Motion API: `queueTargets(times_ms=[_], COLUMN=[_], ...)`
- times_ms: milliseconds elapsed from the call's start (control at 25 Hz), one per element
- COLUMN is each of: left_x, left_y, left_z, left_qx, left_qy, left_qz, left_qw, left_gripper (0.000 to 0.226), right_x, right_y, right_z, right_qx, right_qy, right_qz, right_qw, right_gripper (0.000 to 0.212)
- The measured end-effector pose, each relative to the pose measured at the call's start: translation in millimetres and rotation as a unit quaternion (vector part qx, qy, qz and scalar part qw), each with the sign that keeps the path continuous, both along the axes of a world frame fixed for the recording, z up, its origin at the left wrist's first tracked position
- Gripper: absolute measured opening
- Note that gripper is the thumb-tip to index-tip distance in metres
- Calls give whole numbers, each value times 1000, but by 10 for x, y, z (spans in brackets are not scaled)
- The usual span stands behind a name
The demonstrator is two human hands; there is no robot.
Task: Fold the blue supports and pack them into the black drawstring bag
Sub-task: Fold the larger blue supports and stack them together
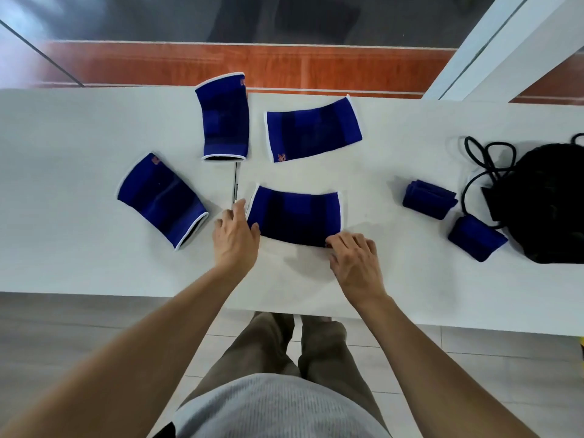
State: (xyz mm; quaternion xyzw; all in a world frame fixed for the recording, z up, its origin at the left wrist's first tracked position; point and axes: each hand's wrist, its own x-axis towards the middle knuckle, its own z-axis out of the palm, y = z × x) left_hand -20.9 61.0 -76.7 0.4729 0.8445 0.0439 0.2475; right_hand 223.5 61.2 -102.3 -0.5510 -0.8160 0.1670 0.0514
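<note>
My left hand [235, 238] rests on the white table [79, 128] at the near left corner of the centre support [295, 216]. The fingers are loosely spread, and the thumb touches the fabric's left edge. It holds nothing that I can see. My right hand [354, 257] sits at the near right corner of the same support, with fingers curled over the near edge. I cannot tell whether they pinch the fabric or only press on it.

The centre support lies flat, long side left to right, white trim at both short ends.

Three more unfolded blue supports lie on the table:
- left support [161, 200], angled, its open end pointing near-right;
- far support [225, 116], roughly upright in the view, with its far end reaching the table's far edge;
- far right support [313, 129], slightly tilted, an orange mark at its near left corner.

To the right, well apart from my hands, lie two folded supports. One folded support [429, 199] lies further away, and the other folded piece [477, 238] lies nearer and touches or just meets the black drawstring bag [543, 203]. The bag lies at the right end of the table, its cords [483, 159] looped on the table on its far left side. Neither folded piece is inside it.
</note>
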Motion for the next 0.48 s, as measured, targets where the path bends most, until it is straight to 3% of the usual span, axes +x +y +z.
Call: queueTargets(times_ms=[120,240,280,360,480], left_x=[7,-9,-24,-45,-59], left_y=[37,32,30,40,78], left_z=[15,21,55,138,335], left_qx=[-3,2,0,-4,3], left_qy=[-95,-156,-189,-287,-431], left_qz=[91,171,195,258,350], left_qw=[991,973,962,922,832], left_gripper=[53,21,19,21,16], right_x=[-12,-19,-27,-48,-99], right_y=[26,27,23,18,1], right_z=[-24,-28,-26,-25,-41], right_qx=[16,19,25,35,46], right_qy=[4,19,11,-14,-25], right_qz=[-13,-35,-36,-41,-53], right_qw=[1000,999,999,998,997], right_gripper=[27,30,31,36,32])
